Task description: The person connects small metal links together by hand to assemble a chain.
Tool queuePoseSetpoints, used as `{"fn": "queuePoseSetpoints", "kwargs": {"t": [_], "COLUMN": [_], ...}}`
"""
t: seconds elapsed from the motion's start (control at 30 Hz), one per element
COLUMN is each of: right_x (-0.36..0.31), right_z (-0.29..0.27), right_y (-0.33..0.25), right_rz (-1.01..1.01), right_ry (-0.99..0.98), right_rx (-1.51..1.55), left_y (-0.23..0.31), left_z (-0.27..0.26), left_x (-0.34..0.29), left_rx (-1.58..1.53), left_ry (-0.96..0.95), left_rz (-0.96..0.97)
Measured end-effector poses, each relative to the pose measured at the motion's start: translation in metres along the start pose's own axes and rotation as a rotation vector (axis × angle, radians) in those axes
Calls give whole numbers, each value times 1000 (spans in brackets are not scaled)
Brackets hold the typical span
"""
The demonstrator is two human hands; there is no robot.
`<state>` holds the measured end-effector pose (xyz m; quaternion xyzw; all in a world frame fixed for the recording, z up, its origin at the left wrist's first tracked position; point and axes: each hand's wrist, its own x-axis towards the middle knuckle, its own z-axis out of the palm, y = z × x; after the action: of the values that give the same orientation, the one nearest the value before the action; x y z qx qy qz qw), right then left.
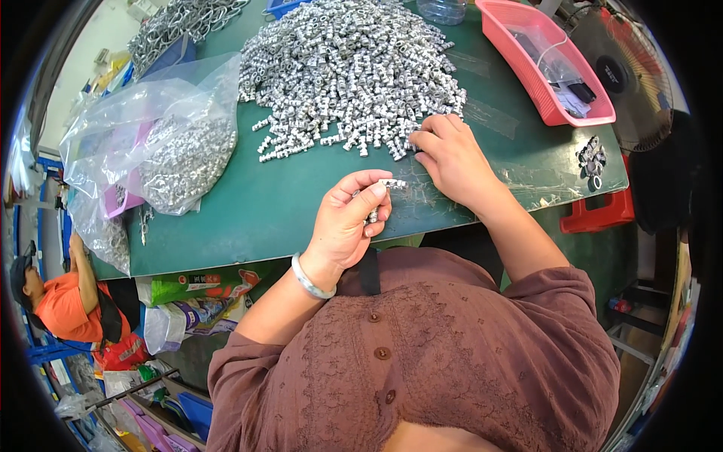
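Observation:
A large heap of small silvery metal fittings (pixel 354 71) covers the far middle of the green table (pixel 263 218). My left hand (pixel 352 218) is closed in front of the heap, palm turned up. Between its thumb and forefinger a ridged metal fitting (pixel 395 184) sticks out to the right, and more metal pieces show in the curled fingers. My right hand (pixel 456 162) reaches to the heap's near right edge, back of the hand up. Its fingers are bent together at the outermost fittings; what they hold, if anything, is hidden.
Left on the table lies a clear plastic bag (pixel 188 162) of small metal parts, with a pile of metal rings (pixel 177 30) behind. A pink basket (pixel 553 68) and a few dark rings (pixel 593 160) lie right, near a fan (pixel 621 75). A person (pixel 71 301) in orange sits far left.

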<state>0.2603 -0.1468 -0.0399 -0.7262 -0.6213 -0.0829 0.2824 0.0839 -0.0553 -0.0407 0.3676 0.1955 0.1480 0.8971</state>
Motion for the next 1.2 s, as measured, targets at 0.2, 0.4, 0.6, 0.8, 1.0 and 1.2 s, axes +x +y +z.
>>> {"fn": "queuePoseSetpoints", "kwargs": {"t": [0.2,0.4,0.6,0.8,1.0,1.2], "right_x": [1,0,-2,-5,-1,0], "right_z": [-2,-3,-5,-10,-12,-11], "right_y": [2,1,2,-15,-28,-36], "right_rz": [-18,2,-29,255,-24,-173], "right_ry": [-68,-33,-51,-127,-4,95], "right_rx": [37,46,108,674,729,540], "left_y": [-5,-8,-6,3,3,4], "left_z": [-1,-4,-7,-7,-7,5], "left_x": [-1,-3,-4,1,1,-1], "left_rx": [129,402,250,-89,-237,62], "left_ry": [43,85,53,30,-71,108], "left_rz": [129,275,187,-5,-170,-45]}}
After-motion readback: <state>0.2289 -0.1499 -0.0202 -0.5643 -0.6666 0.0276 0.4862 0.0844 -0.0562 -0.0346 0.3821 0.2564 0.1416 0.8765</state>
